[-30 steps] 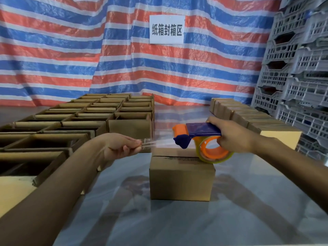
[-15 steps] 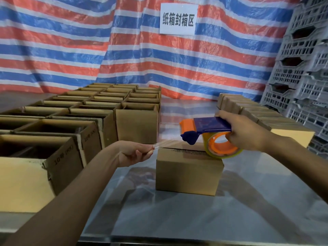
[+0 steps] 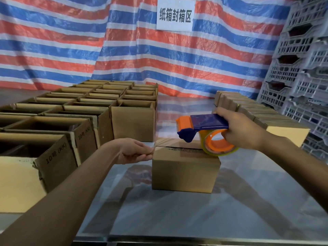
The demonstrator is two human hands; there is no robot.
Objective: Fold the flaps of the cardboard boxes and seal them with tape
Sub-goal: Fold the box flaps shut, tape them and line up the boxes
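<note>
- Now the left hand (image 3: 136,151) pinches the free end of the clear tape (image 3: 159,143) between thumb and fingers, just beside the left top edge of the closed box (image 3: 184,173).
- Opposite, the right hand (image 3: 239,130) is curled around the orange-and-blue tape dispenser (image 3: 200,126). Its roll sits low over the right end of the box top, and I cannot tell whether it touches.
- That box stands mid-desk with its flaps folded down, and the tape is stretched above its top seam.
- Likely trouble: if tension slackens, the strip may twist or stick to itself. Laid off-centre, it would miss the seam. With neither hand pinning it, the light box could skid.
- Underneath, the desk (image 3: 177,219) is smooth and glossy, offering little grip.
- Rows of open boxes (image 3: 133,121) fill the left side, and closed boxes (image 3: 266,121) line the right.
- Behind hangs a striped tarp (image 3: 71,41) with a white sign (image 3: 174,15), and grey crates (image 3: 301,68) are stacked at the far right.
</note>
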